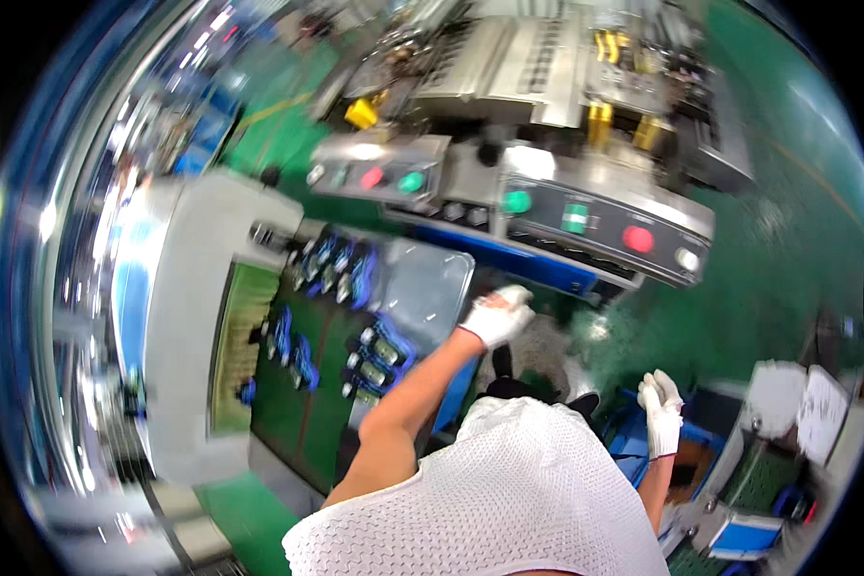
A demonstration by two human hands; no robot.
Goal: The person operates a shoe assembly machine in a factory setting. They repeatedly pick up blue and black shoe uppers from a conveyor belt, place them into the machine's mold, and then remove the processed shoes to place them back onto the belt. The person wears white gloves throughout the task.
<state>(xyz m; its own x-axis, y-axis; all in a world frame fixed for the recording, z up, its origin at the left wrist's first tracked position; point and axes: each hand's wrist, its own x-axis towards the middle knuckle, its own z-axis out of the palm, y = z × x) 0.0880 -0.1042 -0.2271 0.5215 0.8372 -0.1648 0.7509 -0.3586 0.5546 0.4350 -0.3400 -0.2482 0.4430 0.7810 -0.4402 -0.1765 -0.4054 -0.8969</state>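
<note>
A clear shallow tray point(430, 278) lies just above the middle of the frame, on the right edge of a green desk point(288, 403), and nothing can be made out inside it. The left hand point(496, 315), in a white glove, sits at the tray's right rim, its fingers point(516, 296) curled; motion blur hides whether they grip the rim or only touch it. Left of the tray, rows of small blue and silver parts point(341, 269) lie on the green surface, with a second cluster of the same parts point(379, 355) below them, nearer the forearm.

The right hand point(660, 408), also gloved in white, hangs at the lower right of the frame, well apart from the tray, its fingers straight and together, holding nothing. Below it stands a blue and white bin point(744, 533); its contents cannot be told. A white sheet of paper point(821, 413) lies at the far right.

Above the tray, across the upper middle, runs a grey control panel point(595, 226) with round red and green buttons and a small square green label. A yellow cap point(360, 113) sits at the upper left of the machine.
</note>
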